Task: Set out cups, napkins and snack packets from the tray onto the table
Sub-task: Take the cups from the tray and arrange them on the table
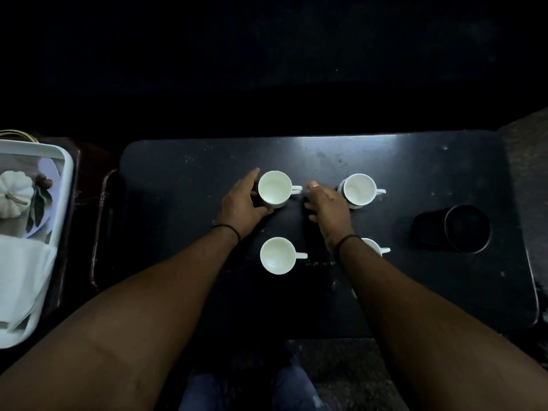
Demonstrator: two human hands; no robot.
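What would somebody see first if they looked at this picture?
Four bright white cups on the dark table, set in a square. The left hand cups the far left cup, and the right hand touches its handle, partly hiding the near right cup. At the left edge, a white tray holds a little white pumpkin and folded napkins.

Four white cups sit on the dark bench [415, 173]. The left hand [241, 203] wraps around the far left cup [275, 188], and the right hand [327, 203] pinches its handle [296, 189].
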